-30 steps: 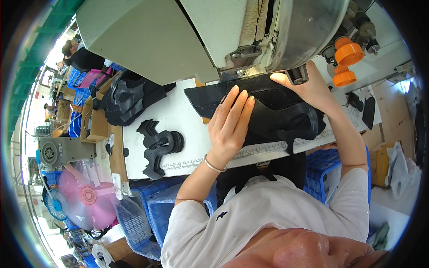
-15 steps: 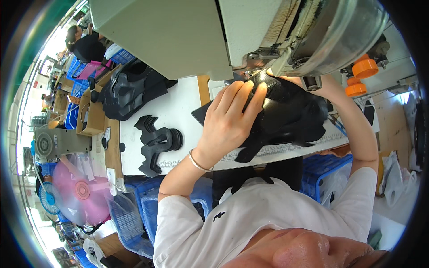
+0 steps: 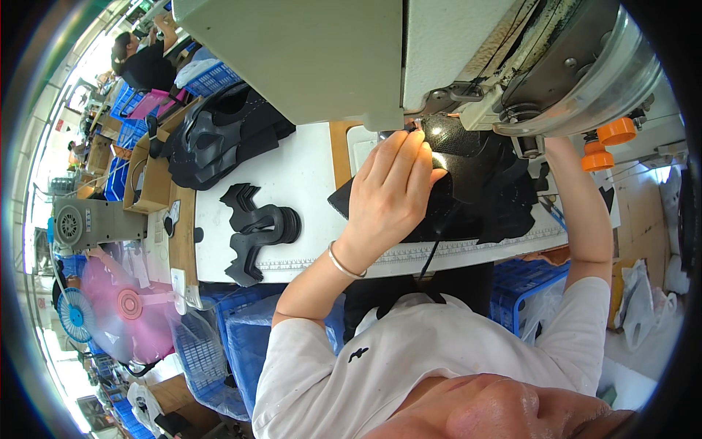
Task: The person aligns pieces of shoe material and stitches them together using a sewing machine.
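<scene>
A black, partly perforated piece point(image 3: 468, 179), looking like a shoe upper, lies bunched under the head of a sewing machine point(image 3: 351, 58), where a lamp lights it. My left hand point(image 3: 393, 179) rests on its left part, fingers stretched and side by side near the needle area, thumb out to the right. Most of my right hand is behind the machine head; its forearm point(image 3: 581, 201) comes round from the right. What those fingers do is hidden. A thin black strip point(image 3: 433, 252) hangs from the piece over the table's front edge.
A stack of curved black cut pieces point(image 3: 263, 227) lies left on the white table point(image 3: 219, 201); a pile of black uppers point(image 3: 219, 139) sits behind it. Blue crates point(image 3: 523, 289) stand below. A pink fan point(image 3: 131, 304) is at left. Another person point(image 3: 146, 66) sits far left.
The black piece has turned under the machine, and its front flap no longer sticks out as before. A thin strip now dangles. My left thumb shows; the whole view has shifted slightly.
</scene>
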A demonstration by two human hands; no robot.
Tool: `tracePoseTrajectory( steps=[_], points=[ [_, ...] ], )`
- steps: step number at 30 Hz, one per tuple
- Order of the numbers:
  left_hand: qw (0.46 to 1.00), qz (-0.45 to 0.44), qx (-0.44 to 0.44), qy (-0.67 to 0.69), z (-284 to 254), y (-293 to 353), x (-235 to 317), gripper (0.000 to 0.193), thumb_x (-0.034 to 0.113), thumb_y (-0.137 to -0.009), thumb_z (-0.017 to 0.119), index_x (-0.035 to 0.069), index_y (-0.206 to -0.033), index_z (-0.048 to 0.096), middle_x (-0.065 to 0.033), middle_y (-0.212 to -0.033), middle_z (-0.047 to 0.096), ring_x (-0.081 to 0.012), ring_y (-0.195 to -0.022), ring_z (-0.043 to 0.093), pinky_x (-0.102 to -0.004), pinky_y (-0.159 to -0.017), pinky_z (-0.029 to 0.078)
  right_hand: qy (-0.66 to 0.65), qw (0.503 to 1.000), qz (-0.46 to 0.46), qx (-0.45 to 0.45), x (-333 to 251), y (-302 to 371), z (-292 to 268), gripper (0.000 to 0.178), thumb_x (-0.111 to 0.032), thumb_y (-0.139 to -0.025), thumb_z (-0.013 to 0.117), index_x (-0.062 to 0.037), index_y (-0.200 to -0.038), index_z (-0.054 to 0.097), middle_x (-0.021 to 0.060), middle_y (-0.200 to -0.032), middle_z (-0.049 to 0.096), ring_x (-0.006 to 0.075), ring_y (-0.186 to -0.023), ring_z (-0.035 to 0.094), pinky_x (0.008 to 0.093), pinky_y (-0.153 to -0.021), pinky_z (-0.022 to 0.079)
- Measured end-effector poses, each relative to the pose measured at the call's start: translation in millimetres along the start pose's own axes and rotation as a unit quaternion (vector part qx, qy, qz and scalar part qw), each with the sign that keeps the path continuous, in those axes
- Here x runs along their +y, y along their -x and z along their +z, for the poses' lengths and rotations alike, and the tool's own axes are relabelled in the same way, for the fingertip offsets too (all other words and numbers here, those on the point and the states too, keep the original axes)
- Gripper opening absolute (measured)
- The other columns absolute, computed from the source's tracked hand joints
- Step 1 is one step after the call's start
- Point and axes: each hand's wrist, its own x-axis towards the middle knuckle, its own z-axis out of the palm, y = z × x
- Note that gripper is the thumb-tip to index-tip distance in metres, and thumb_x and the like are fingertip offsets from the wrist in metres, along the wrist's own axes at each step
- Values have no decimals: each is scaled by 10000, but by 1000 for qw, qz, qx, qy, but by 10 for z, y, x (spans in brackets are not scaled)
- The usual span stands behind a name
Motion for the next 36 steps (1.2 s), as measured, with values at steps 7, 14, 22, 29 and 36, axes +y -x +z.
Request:
tracePoseTrajectory(
  steps=[7,14,22,29,36],
  points=[
    [1000,-8,8,8,0,19,13,287,158,-765,733,-41,-944,630,-136,-986,607,-304,-938,604,-376,-760,523,-22,996,6,90,-13,23,-3,126,-125,-821,602,-8,-821,557,94,-682,574,237,-666,580,332,-606,470],
    [999,-29,32,3,91,15,90,307,160,-760,745,-35,-968,632,-127,-995,610,-295,-937,608,-374,-772,516,-42,983,23,179,35,-148,57,132,-135,-833,604,-15,-814,551,84,-674,574,220,-662,580,316,-603,469],
    [997,-62,36,-5,100,131,87,291,127,-772,733,-29,-997,635,-136,-1032,618,-305,-998,606,-380,-826,502,-423,824,255,277,-933,704,374,194,-220,-942,565,-56,-860,500,46,-650,553,124,-534,554,231,-490,448],
    [992,-105,62,25,117,179,125,248,8,-808,659,1,-1055,653,-125,-1064,628,-302,-1078,557,-379,-925,444,-628,672,269,286,-1384,675,371,219,-64,-923,600,-20,-1075,448,84,-898,574,154,-641,650,259,-564,578],
    [931,-316,98,156,97,133,203,319,77,-796,736,40,-1092,623,-60,-954,619,-209,-938,535,-313,-860,434,-638,688,264,222,-1121,822,462,152,-64,-908,645,-26,-853,508,23,-787,565,96,-628,615,231,-590,566]
  ],
)
